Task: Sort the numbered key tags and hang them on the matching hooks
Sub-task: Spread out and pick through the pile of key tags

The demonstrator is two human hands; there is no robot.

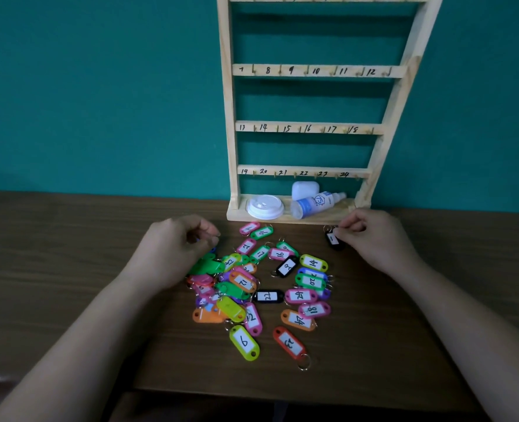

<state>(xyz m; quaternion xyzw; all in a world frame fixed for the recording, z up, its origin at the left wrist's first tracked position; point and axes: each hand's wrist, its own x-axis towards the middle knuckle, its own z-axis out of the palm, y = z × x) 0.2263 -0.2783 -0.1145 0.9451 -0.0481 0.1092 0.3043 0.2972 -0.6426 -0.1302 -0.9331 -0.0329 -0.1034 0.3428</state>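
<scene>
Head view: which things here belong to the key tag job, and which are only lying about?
Belong to the job: pile of key tags; black tag, pinched by the right hand; left hand over the pile; wooden hook rack.
Lying about: white lid, spray bottle and white case, all on the rack's base.

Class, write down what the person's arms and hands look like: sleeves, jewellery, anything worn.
Nothing worn shows. The left hand and right hand are bare, without gloves, rings or watch; both forearms are uncovered to the frame's edge, no sleeve visible.
</scene>
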